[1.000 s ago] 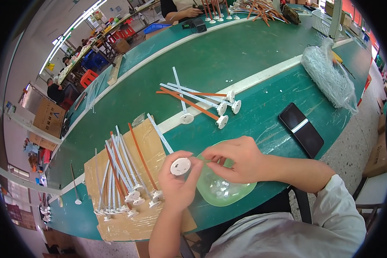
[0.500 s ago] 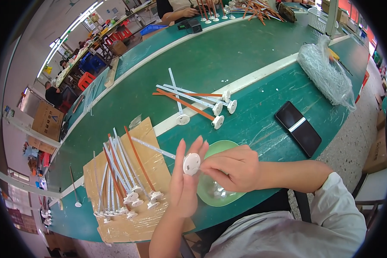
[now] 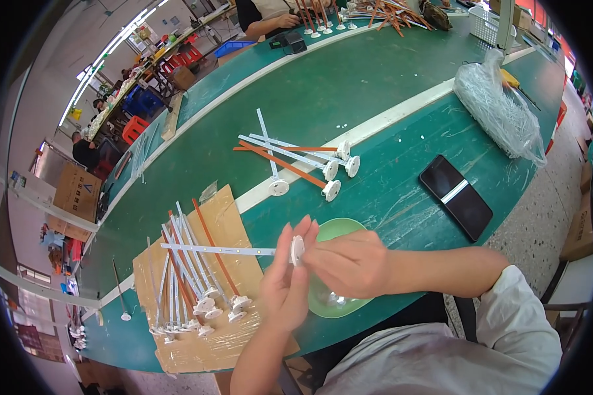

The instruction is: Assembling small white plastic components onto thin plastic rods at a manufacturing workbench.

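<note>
My left hand (image 3: 284,293) holds a light strip, a narrow white bar (image 3: 217,250) with small yellowish dots and a round white base (image 3: 297,250). The bar sticks out leftward, nearly level, over the cardboard. The base stands almost edge-on between thumb and fingers. Against its right face my right hand (image 3: 356,262) is closed in a pinch; whatever the fingertips hold is hidden. Below both hands sits a light green bowl (image 3: 333,227) with small shiny pieces (image 3: 337,299) in it, partly covered by the right hand.
Several strips with white bases (image 3: 207,304) lie on a cardboard sheet (image 3: 225,207) at left. More strips (image 3: 303,157) lie crossed mid-table. A phone (image 3: 456,197) and a clear plastic bag (image 3: 494,108) are at right. Across the table a person's hand (image 3: 287,21) is near upright strips.
The held strip has swung toward level, and its base has turned from facing me to nearly edge-on. My right hand stays pinched at the base, slightly further left.
</note>
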The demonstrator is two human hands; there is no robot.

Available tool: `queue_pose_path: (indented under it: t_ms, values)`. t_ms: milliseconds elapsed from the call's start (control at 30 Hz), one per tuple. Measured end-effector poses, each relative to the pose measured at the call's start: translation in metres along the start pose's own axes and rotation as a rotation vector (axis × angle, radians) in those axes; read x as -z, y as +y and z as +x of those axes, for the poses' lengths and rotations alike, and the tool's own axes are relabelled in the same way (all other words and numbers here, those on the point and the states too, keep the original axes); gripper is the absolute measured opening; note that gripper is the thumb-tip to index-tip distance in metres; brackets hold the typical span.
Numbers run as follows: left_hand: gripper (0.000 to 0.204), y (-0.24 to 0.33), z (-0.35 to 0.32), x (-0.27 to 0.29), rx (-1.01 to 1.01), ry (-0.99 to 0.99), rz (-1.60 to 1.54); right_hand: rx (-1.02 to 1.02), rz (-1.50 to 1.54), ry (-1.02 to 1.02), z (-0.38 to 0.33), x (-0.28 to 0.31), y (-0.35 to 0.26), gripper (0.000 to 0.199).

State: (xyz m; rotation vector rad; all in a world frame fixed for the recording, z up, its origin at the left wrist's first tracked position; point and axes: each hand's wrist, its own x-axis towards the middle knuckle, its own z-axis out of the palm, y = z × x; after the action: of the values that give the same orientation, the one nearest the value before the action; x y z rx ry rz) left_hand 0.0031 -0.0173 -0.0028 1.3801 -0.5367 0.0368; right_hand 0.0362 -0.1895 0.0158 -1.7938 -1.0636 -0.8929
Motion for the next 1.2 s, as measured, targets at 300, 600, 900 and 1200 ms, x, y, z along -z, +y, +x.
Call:
queue_pose_path:
  t_ms: [300,600,900,1200]
  values:
    - [0.063,0.005,-0.005,0.008,0.053,0.033,0.098,-0.070,0.141,-0.119,0.000,0.002,0.006,0.021]
    - [0.062,0.012,0.000,0.009,0.066,-0.026,0.007,-0.227,0.408,-0.113,0.010,0.012,0.013,0.014]
    - [0.058,0.008,0.000,0.002,0.029,-0.043,-0.230,-0.008,0.143,0.088,-0.002,-0.006,0.007,0.017]
    - [0.054,0.020,0.006,0.013,0.148,0.163,0.275,-0.085,0.252,0.024,0.006,-0.003,0.016,0.016]
